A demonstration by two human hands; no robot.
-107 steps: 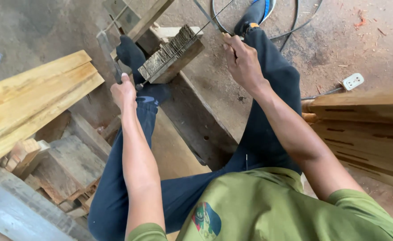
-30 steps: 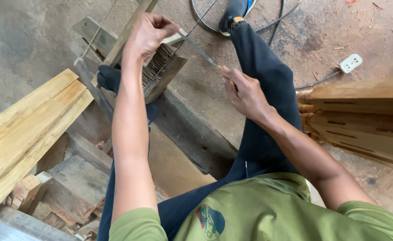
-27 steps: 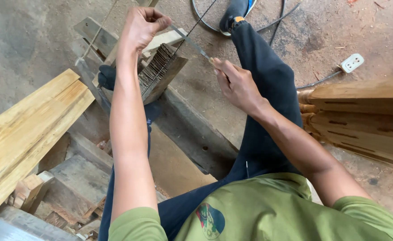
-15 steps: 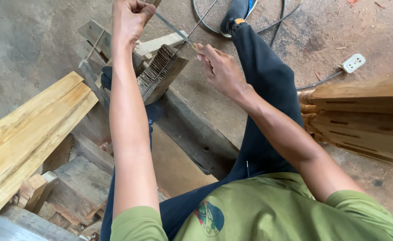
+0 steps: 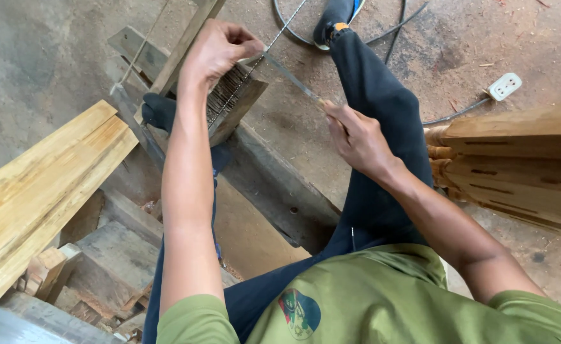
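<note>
Left hand [image 5: 220,48] fists over the toothed edge of the long grey saw blade [image 5: 229,95], pinning it against the weathered wooden block [image 5: 245,105]. Right hand [image 5: 357,137] pinches the slim metal file [image 5: 293,79], angled across the teeth for bite.

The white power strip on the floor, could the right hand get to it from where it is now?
Probably not right away. The right hand grips a thin file laid toward the wooden block, and the white power strip lies beyond the outstretched right leg, so it would have to let go and reach across.
</note>
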